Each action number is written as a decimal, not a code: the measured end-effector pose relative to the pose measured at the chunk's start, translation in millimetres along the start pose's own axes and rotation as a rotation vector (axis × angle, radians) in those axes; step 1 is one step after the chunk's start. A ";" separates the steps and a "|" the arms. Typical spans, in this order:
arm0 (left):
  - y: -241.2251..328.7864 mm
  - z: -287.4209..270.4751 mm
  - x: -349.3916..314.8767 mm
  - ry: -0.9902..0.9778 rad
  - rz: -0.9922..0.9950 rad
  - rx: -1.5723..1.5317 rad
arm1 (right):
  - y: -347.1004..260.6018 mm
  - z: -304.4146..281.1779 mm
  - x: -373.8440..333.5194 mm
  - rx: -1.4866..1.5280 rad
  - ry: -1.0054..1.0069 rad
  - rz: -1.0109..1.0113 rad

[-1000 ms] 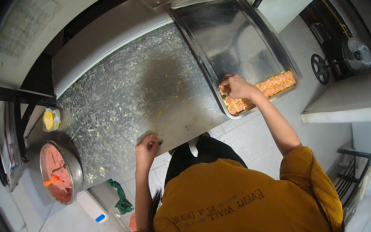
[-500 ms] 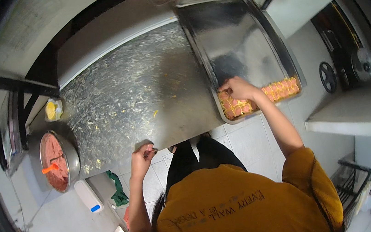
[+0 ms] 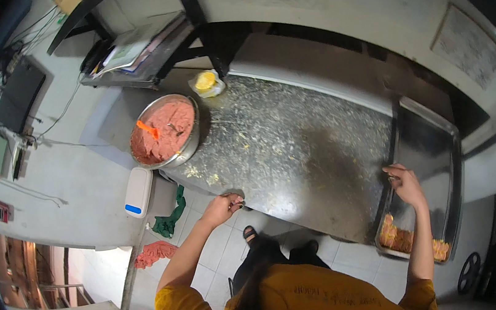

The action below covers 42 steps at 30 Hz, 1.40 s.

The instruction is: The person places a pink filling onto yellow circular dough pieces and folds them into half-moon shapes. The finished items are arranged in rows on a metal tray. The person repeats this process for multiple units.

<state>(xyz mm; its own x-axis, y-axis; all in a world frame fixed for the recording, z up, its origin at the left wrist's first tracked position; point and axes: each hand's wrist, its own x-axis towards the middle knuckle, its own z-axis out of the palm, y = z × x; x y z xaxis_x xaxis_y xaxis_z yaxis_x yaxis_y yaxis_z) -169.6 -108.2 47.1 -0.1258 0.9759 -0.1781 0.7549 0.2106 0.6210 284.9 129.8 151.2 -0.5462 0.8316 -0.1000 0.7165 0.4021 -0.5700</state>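
Observation:
My left hand (image 3: 222, 209) hangs at the near edge of the speckled grey worktop (image 3: 258, 135), its fingers curled together. Whatever they may hold is hidden. Over the left rim of the metal tray (image 3: 424, 155), my right hand (image 3: 406, 185) has its fingers pinched; I cannot make out anything in them. Rows of pink-filled, yellow-edged pieces (image 3: 397, 239) lie at the tray's near end, partly covered by my right forearm. On the worktop's left end stands a steel bowl (image 3: 189, 152) of pink minced filling (image 3: 163, 119), with an orange-handled utensil (image 3: 147, 129) stuck in it.
Behind the bowl sits a clear bag with something yellow (image 3: 206, 81). A white-lidded bin (image 3: 139, 193) stands below the worktop, near a green cloth (image 3: 170, 217) and a red cloth (image 3: 155, 253). A dark shelf (image 3: 144, 62) holds papers. Light scraps dot the worktop.
The view has swung left, bringing the bowl nearer the middle. My right hand has left the pieces at the tray's near end and is now by its left rim. My left hand stays by the worktop edge.

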 end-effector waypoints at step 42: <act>-126.7 -29.5 64.7 0.083 0.372 -0.098 | -403.5 299.8 473.9 -0.486 0.092 -0.323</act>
<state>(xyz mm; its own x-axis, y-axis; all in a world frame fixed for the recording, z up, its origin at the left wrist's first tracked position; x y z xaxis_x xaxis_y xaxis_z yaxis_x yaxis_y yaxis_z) -292.3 -70.1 -20.5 0.0903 0.9870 0.1331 0.6945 -0.1582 0.7019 -393.1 246.8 89.3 -0.7456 0.6588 0.0998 0.6485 0.7519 -0.1185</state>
